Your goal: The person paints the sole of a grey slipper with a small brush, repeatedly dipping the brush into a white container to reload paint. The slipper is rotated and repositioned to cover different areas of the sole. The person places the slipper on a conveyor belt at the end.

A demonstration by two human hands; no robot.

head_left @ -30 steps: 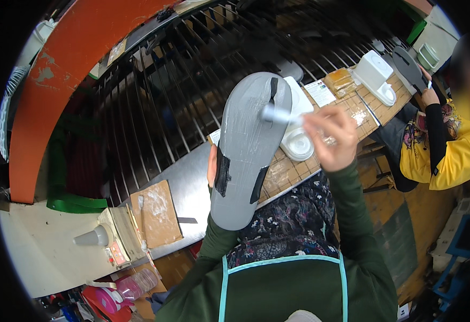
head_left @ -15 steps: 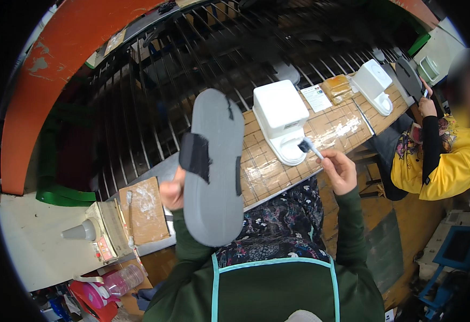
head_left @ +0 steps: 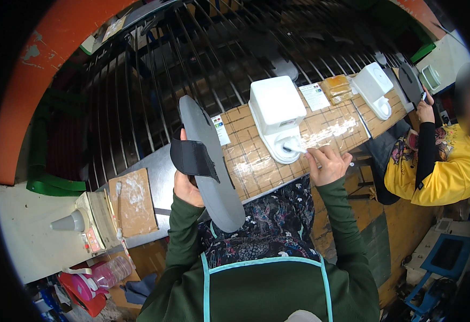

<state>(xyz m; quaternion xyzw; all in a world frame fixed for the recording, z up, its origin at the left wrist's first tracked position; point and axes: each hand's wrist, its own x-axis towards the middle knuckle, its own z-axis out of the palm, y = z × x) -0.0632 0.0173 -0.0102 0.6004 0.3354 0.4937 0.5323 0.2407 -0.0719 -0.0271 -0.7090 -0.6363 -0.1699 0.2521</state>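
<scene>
**Head view: grey sole in one hand, brush at the white pot in the other**

Head camera looks down on a person in a green top and a teal-edged apron, standing at a bench covered with a taped, tile-patterned board [head_left: 299, 145]. The left hand [head_left: 188, 185] is closed around a long grey shoe sole [head_left: 208, 161], gripping it near the middle where a black strap [head_left: 191, 157] crosses it. The sole stands nearly on edge, its toe end up toward the dark metal rack [head_left: 192, 48] behind the bench and its heel end down over the person's chest.

The right hand [head_left: 329, 163] is pinched shut on a small brush [head_left: 294, 148], whose tip sits in the round bowl at the front of a white glue pot [head_left: 277, 115] on the board. That hand hovers just beside the pot, well apart from the sole.

To the left lies a brown board [head_left: 133, 201] smeared with white, next to a small scale with a grey cone [head_left: 74, 221] on it. Farther along the bench a second white pot [head_left: 373, 86] stands near a co-worker in a yellow top [head_left: 444, 166], whose raised hand holds a dark sole [head_left: 409, 80]. A pink bottle [head_left: 106, 273] lies low at the left.
</scene>
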